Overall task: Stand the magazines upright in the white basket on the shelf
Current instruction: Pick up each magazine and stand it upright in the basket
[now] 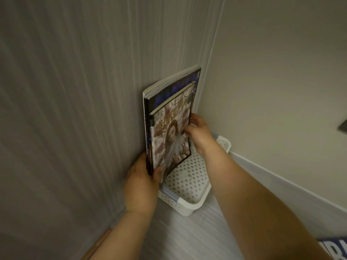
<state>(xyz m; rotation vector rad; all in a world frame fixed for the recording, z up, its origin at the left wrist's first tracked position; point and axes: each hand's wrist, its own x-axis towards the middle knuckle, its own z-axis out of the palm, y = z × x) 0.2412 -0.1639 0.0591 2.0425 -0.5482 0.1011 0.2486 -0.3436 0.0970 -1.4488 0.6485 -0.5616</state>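
Both hands hold the magazines (169,128) — left hand (140,184) gripping the bottom corner, right hand (199,132) pinching the side edge — glossy, floppy, probably slippery, over the white basket (187,201).

magazines (169,117) upright in basket (187,184) left side, against wall (75,91)
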